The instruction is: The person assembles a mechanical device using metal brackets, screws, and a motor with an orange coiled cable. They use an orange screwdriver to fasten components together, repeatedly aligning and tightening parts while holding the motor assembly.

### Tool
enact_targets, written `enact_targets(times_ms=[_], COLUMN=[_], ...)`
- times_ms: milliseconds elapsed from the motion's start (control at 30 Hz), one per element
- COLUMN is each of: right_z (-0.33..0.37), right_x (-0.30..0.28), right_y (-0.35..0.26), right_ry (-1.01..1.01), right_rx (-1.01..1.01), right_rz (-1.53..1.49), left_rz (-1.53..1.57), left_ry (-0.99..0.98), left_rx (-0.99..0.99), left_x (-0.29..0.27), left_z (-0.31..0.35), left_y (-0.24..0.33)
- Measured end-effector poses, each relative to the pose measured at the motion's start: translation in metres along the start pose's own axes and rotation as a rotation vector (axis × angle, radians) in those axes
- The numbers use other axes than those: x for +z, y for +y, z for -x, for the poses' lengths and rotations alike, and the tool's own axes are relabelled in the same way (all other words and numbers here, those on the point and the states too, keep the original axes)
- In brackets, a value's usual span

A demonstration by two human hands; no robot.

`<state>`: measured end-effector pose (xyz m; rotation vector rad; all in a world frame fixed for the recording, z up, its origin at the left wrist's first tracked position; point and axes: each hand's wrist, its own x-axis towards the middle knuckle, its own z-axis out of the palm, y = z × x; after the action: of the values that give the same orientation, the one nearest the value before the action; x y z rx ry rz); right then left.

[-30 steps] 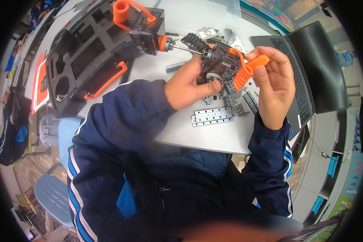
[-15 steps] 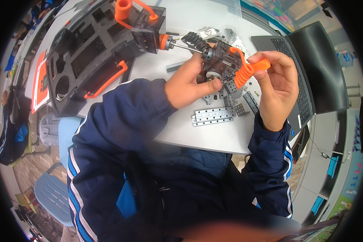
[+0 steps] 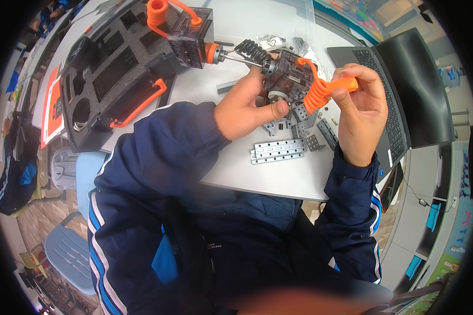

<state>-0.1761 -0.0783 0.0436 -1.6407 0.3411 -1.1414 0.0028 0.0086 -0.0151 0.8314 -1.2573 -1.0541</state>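
My left hand is closed round a dark translucent motor module, its thumb beside a round silver hub underneath. A metal shaft joins this module to a second dark motor box at the upper left, which carries an orange coiled cable. A black coiled cable lies behind the shaft. From the held module comes another orange coiled cable. Between thumb and fingers my right hand pinches the orange plug end of that cable, off to the module's right.
Perforated metal plates and several small brackets lie on the white table. At the left sits a black foam-lined case with an orange handle. An open laptop stands at the right. A blue chair is at the lower left.
My right hand has drawn the orange plug end slightly to the right and turned it, stretching the cable a little. The motor assembly has shifted very slightly left.
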Motion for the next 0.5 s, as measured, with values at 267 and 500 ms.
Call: enact_targets(times_ms=[267, 500], right_z=[-0.0025, -0.0008], right_x=[0.0005, 0.0006], right_y=[-0.0038, -0.0069], right_ry=[-0.016, -0.077], right_rx=[0.026, -0.014], right_rz=[-0.073, 0.113], left_rz=[-0.018, -0.007], left_ry=[-0.002, -0.005], left_rx=[-0.029, -0.040], left_x=[-0.0002, -0.0003], left_z=[0.0004, 0.0006], left_y=[-0.0010, -0.0018])
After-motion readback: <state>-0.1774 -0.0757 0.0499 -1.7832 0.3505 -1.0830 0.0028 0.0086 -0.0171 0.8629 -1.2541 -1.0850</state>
